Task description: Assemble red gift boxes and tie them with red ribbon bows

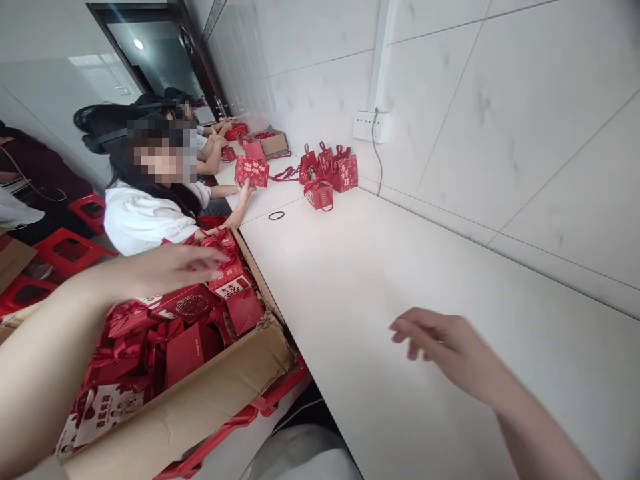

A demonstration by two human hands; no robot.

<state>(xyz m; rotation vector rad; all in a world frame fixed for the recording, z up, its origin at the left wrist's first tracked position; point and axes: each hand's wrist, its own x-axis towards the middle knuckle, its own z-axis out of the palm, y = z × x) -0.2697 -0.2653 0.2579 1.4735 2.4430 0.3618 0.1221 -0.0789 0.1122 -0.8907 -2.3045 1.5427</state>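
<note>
Your left hand (193, 267) hangs over the cardboard box (200, 390) at the near left, its fingers loosely extended and blurred; you cannot tell from this view whether they touch the red gift boxes (194, 352) packed inside. Your right hand (440, 337) is over the white tabletop (400, 260) on the right, fingers half curled and slightly apart from the thumb. The box sits on red plastic supports (240, 423), beside the tabletop's left edge. Farther off, a black ring (276, 215) lies near small red bags (346, 173) by the wall, and to your left a co-worker holds up a red packet (251, 171).
</note>
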